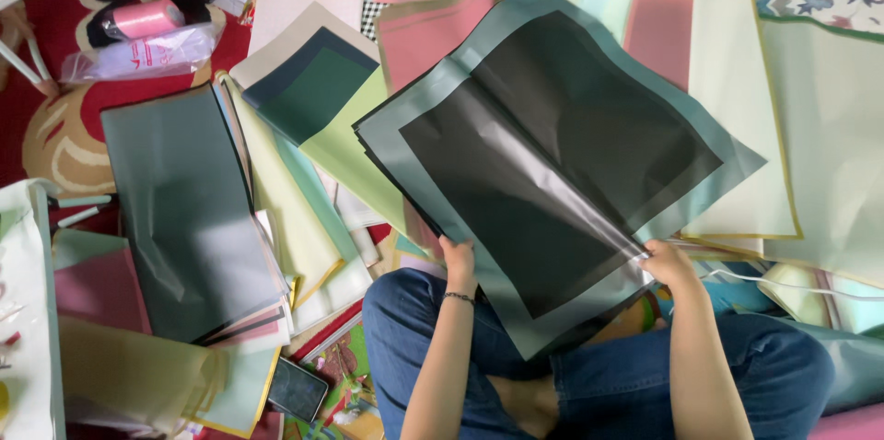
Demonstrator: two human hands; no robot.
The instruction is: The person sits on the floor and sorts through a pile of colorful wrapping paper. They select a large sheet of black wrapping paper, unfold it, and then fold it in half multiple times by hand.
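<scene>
While the person sat cross-legged in jeans [442, 339], both hands were on one big dark sheet [552, 164] with a grey-green border, held up over the lap. Left hand [458, 258] was closed on the sheet's near edge, thumb on top. Right hand [668, 263] was pinching the lower right corner, where the top layer looked to be peeling away from the ones under it (so it seemed to be a small stack, not one sheet).

How far along? Hard to call. I'd guess mid-sort: that sheet wasn't laid down anywhere yet.

Just left of the knee lay a phone [296, 389], then a dark green pile [189, 210] on the floor. Further out, pale green sheets [737, 99] and pink sheets [433, 35] fanned across the red rug [55, 72], with a pink ribbon roll [147, 18] at the far left.
</scene>
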